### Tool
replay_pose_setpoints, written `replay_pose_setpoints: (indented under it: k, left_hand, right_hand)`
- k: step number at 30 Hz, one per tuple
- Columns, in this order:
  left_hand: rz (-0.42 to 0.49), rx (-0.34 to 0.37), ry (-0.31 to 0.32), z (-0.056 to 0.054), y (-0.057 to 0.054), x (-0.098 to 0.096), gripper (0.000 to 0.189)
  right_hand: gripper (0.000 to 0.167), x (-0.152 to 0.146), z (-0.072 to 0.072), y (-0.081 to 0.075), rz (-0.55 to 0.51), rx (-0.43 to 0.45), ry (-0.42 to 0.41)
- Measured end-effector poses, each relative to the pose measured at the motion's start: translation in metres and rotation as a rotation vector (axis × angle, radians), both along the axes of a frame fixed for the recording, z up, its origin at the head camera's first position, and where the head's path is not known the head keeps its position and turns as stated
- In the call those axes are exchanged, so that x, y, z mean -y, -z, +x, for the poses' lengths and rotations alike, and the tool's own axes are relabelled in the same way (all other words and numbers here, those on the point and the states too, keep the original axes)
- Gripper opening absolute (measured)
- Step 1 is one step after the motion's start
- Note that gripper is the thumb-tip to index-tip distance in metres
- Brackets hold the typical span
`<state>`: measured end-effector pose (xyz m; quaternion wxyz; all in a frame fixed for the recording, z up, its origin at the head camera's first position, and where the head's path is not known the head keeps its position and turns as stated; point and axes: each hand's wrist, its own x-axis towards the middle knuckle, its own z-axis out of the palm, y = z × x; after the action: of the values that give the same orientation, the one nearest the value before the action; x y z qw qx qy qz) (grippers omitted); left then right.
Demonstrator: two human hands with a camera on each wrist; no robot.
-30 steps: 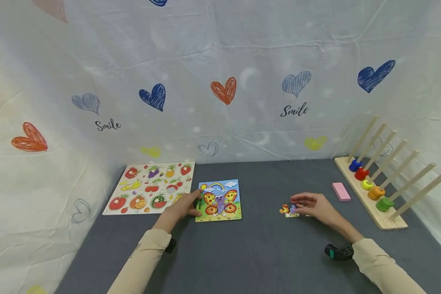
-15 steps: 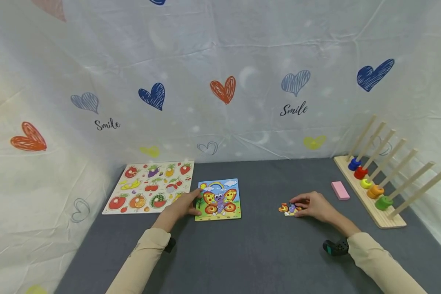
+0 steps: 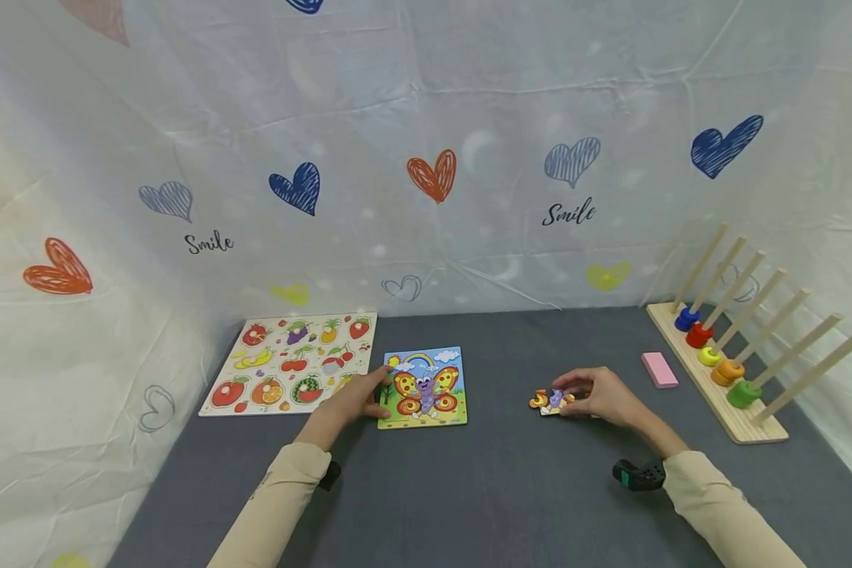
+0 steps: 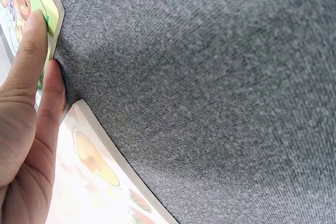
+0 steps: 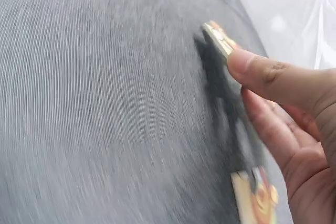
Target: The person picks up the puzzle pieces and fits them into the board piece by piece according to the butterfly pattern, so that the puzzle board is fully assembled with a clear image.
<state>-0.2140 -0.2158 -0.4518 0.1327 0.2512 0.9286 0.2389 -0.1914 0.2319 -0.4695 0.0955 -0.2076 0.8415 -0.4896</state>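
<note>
Both hands are bare, with beige sleeves. The right hand [image 3: 596, 394] pinches a butterfly puzzle piece [image 3: 554, 401] between thumb and fingers, a little above the dark cloth. It has a purple body and orange swirls; the right wrist view shows the pale edge of this piece [image 5: 219, 36]. A second puzzle piece [image 5: 254, 198] lies on the cloth below that hand, mostly hidden in the head view. At the left edge of the butterfly puzzle board [image 3: 426, 386], the left hand [image 3: 351, 401] rests with its fingers fairly straight. Its thumb [image 4: 34, 38] touches the board's edge strip.
Left of the butterfly board lies a fruit puzzle board [image 3: 284, 367], close to the left hand. A pink block [image 3: 659, 370] is right of the right hand. Beyond it stands a wooden peg rack [image 3: 734, 386] with coloured rings. A white heart-print sheet [image 3: 497, 237] hangs behind.
The right hand has taken hold of the puzzle piece and moved slightly left with it, lifting it a little. The left hand and the butterfly board have stayed in place.
</note>
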Motion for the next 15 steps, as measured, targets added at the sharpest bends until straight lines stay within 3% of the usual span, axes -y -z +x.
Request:
replay_pose_setpoints:
  k: [7, 15]
  left_hand:
    - [-0.002, -0.005, -0.003, 0.002, -0.002, -0.001, 0.067]
    - [-0.025, 0.015, -0.036, 0.002, -0.002, -0.002, 0.067]
  right_hand:
    - [0.045, 0.025, 0.003, 0.012, -0.305, 0.164, 0.042]
    - [0.046, 0.058, -0.002, 0.020, -0.434, 0.220, 0.040]
